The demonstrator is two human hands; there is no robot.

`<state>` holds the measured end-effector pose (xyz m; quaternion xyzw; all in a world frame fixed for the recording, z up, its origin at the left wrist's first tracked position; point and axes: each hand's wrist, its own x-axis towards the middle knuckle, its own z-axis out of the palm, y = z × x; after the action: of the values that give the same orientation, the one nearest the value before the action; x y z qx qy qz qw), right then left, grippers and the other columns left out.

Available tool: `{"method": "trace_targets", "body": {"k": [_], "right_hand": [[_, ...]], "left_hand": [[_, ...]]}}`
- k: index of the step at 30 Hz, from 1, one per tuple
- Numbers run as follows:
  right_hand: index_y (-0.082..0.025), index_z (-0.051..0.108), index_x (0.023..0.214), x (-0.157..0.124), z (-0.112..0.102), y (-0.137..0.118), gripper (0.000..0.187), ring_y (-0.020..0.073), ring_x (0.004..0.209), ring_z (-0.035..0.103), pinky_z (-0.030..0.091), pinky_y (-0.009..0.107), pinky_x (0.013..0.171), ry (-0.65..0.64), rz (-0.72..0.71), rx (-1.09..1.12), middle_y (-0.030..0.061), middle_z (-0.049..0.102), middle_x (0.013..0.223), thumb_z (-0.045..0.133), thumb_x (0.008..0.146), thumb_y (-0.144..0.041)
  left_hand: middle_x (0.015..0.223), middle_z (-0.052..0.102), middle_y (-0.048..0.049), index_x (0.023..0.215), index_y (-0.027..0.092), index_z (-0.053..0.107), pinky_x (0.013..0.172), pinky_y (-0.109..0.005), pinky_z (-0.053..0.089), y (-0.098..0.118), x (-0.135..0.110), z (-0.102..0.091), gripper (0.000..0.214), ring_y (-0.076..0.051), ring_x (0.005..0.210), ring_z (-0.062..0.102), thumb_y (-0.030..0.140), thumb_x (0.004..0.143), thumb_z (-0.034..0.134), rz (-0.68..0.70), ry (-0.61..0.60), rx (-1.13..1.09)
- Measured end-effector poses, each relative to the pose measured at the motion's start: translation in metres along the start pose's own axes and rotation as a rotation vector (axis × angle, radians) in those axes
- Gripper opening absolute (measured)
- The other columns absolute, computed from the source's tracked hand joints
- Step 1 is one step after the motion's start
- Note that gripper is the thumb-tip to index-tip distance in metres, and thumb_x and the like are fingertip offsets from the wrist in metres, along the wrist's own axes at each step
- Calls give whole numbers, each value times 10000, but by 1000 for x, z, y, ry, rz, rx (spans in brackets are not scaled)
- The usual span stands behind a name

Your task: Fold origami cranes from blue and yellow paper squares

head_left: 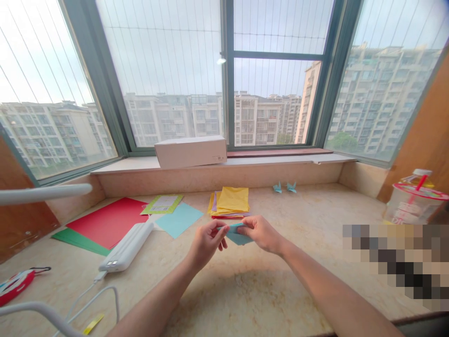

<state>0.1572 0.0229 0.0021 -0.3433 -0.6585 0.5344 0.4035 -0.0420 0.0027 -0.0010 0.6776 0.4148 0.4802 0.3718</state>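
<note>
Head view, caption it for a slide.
Left hand and right hand grip folded blue paper; two blue origami cranes stand on the marbled surface beyond.

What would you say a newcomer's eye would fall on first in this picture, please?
Probably the left hand and right hand at the centre, pinching a folded blue paper between them. Next might come the large red paper sheet on the left and the yellow-topped paper stack just beyond the hands. Two small light-blue paper cranes stand farther back, right of that stack.
</note>
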Motion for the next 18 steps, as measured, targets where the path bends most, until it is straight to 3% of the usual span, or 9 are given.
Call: {"method": "trace_targets", "body": {"k": [7,12,16,18], "right_hand": [[-121,715,979,-3,3,-7,440,179,735,641,530,287,614,-141,-39,34,69,706,847,770,728,-479],[-109,733,821,0,-1,-4,365,165,679,626,527,283,597,-44,-33,-16,67,706,770,753,735,-463],[-108,740,814,2,-9,-4,330,147,631,598,500,258,546,41,-38,-47,58,698,749,766,727,-425],[-110,744,850,2,-11,-3,338,141,632,584,482,244,528,22,-47,-40,55,695,762,766,729,-425]], "left_hand": [[480,621,0,801,129,661,412,-192,441,-1,1,-4,364,-118,417,581,476,882,589,-13,42,48],[550,660,-24,767,125,650,447,-213,491,3,3,-2,355,-140,481,633,468,856,622,-42,36,-35],[689,705,-50,841,127,664,485,-239,531,5,6,-1,326,-190,632,702,451,809,673,-63,12,-156],[736,714,-52,889,130,667,486,-243,532,7,7,-2,323,-198,660,707,434,785,700,-67,9,-197]]}}
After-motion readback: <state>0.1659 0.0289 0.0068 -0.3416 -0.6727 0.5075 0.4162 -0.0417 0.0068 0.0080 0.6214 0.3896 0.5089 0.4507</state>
